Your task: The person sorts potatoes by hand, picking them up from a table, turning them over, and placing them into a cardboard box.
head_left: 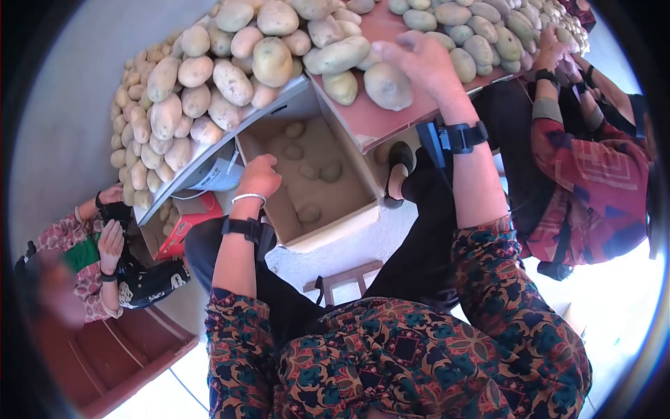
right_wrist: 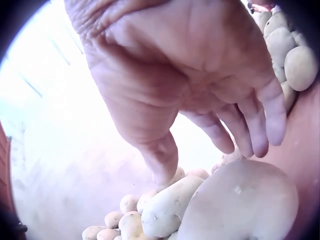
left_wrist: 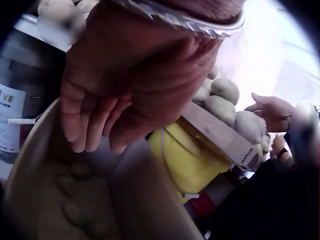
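My left hand [head_left: 258, 178] hangs over the left side of a cardboard box [head_left: 333, 229], with fingers pointing loosely down and nothing in them. Several potatoes lie on the box floor, one potato [head_left: 331, 171] near its middle. At the edge of a reddish board [head_left: 419, 115], my right hand [head_left: 422, 66] reaches over a large potato [head_left: 389, 87]. In the right wrist view its fingers are extended, with the fingertips just above that large potato [right_wrist: 240, 200]. A longer potato [right_wrist: 170, 205] lies beside it.
A big potato heap [head_left: 195, 73] covers the tilted board at left; more potatoes [head_left: 481, 52] lie at right. A yellow bucket [left_wrist: 190, 155] stands under the reddish board. Another person [head_left: 593, 174] works at right, and a second person's hand [head_left: 110, 246] shows beside a red box [head_left: 192, 223].
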Motion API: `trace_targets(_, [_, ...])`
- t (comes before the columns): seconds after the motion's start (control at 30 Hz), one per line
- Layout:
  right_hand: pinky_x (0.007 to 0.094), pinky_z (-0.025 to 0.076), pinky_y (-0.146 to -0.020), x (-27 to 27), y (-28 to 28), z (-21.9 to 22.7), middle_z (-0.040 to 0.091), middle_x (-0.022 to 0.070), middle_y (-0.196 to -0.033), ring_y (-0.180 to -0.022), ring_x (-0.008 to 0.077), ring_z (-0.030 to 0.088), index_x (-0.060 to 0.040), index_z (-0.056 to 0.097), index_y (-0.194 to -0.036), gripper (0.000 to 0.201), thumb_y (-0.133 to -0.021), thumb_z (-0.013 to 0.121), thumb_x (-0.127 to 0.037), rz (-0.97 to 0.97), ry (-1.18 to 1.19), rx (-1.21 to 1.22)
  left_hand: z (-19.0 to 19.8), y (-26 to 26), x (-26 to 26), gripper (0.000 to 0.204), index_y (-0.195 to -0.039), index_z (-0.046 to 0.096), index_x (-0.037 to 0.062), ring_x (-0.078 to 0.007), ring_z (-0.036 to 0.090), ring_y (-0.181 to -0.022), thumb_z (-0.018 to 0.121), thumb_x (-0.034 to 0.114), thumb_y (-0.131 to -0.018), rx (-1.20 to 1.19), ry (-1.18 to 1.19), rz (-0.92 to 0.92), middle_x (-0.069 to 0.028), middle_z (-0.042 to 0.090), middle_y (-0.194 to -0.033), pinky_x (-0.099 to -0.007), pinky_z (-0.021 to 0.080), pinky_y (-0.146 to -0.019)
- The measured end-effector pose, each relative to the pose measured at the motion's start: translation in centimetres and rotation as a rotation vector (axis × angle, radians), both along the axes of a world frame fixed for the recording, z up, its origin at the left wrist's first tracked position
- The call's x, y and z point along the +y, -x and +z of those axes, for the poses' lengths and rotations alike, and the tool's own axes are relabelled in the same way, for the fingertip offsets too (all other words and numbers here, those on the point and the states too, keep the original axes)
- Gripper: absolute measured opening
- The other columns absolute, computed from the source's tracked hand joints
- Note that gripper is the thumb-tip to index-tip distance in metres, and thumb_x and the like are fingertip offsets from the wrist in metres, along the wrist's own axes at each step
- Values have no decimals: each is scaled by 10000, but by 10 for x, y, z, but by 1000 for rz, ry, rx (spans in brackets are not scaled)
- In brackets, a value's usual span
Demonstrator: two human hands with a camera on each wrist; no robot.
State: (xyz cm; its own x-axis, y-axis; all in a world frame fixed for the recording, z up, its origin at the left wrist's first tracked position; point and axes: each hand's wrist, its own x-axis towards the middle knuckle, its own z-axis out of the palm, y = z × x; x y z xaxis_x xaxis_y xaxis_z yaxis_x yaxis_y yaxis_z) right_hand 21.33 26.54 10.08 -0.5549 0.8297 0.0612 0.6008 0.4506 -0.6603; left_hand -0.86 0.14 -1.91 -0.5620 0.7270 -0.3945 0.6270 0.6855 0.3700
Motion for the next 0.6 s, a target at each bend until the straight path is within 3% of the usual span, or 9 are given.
trace_targets(0.07, [366,528,-806,-3,6,-8,697,222,-942,-899,297,690,84,648,-1068,644,-787,721,-491,-103,-229,281,-22,13,-5,390,-1179,664,20,-366,589,-1168,570,38,-801,-17,104,-94,-235,638,-1197,-419,467,-996])
trace_targets(0.13, [355,532,-803,-10,10,-8,696,189,-916,-856,270,683,78,633,-1068,516,-875,659,-399,-105,-273,320,-34,18,0,382,-1174,666,22,-370,588,-1170,562,43,-807,-38,200,-203,-232,633,-1209,-420,466,-999])
trace_targets(0.2, [273,502,-868,-17,11,-2,715,130,-1039,-975,174,671,37,669,-1141,432,-889,699,-312,-104,-233,572,-46,19,9,374,-1168,668,23,-374,586,-1172,555,49,-813,-64,295,-315,-229,629,-1221,-421,465,-1002])
trace_targets(0.27, [290,512,-899,-36,15,16,691,159,-1097,-1002,213,675,69,653,-1145,354,-944,632,-222,-98,-248,498,-51,15,21,337,-1141,676,15,-374,597,-1164,555,85,-834,-45,411,-348,-226,628,-1230,-437,488,-968])
trace_targets(0.33, [232,489,-787,-49,23,20,671,62,-929,-828,115,617,45,650,-1044,169,-946,592,-80,-26,-283,799,-109,29,28,334,-1142,678,19,-371,606,-1157,560,99,-839,-86,452,-388,-222,629,-1233,-445,501,-943])
trace_targets(0.4, [217,465,-841,-59,24,30,673,45,-966,-918,87,591,49,647,-1034,147,-908,633,-26,13,-151,819,-139,29,25,331,-1142,679,23,-368,615,-1149,565,114,-845,-116,489,-419,-218,631,-1236,-453,515,-918])
trace_targets(0.47, [219,476,-841,-70,32,32,684,59,-967,-901,100,610,50,648,-1040,154,-919,614,-39,-36,-154,816,-146,12,35,335,-1154,673,19,-365,626,-1140,575,124,-851,-130,599,-513,-208,631,-1247,-461,526,-885])
trace_targets(0.57, [224,486,-848,-77,36,31,694,77,-975,-897,116,629,49,650,-1049,165,-926,598,-48,-81,-147,831,-258,-7,13,346,-1175,667,16,-358,627,-1142,595,134,-858,-248,611,-561,-200,631,-1255,-446,527,-890])
trace_targets(0.6, [231,493,-860,-79,34,35,698,94,-992,-913,134,643,43,654,-1065,188,-928,601,-74,37,-185,827,-269,-15,8,376,-1180,661,13,-350,614,-1163,628,150,-831,-246,653,-625,-208,624,-1261,-435,519,-917])
